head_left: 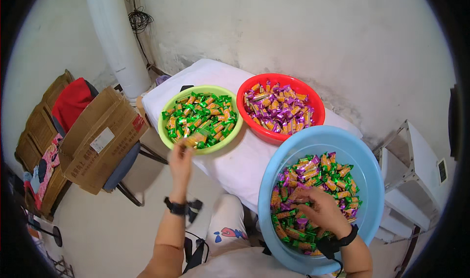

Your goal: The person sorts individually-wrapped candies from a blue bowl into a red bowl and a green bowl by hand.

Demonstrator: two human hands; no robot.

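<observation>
My left hand [181, 156] is at the near rim of the light green basin [165, 135], its fingers smeared by motion. A blurred wrapped candy [197, 139] shows just beyond the fingertips; whether they still grip it I cannot tell. Green-wrapped candies [200, 114] fill that basin. Inside the big blue basin [368, 180], my right hand [320, 210] pinches a wrapped candy [295, 195] over a mixed heap of green and purple wrapped candies [338, 180]. The red basin [313, 99] holds purple-wrapped candies [281, 106].
The green and red basins stand on a table with a white cloth [225, 168]. At left, an opened cardboard box [100, 141] rests on a chair [128, 166], near a wooden bench [41, 141]. White shelving [413, 180] stands at right. Black wristbands with cables circle both my wrists.
</observation>
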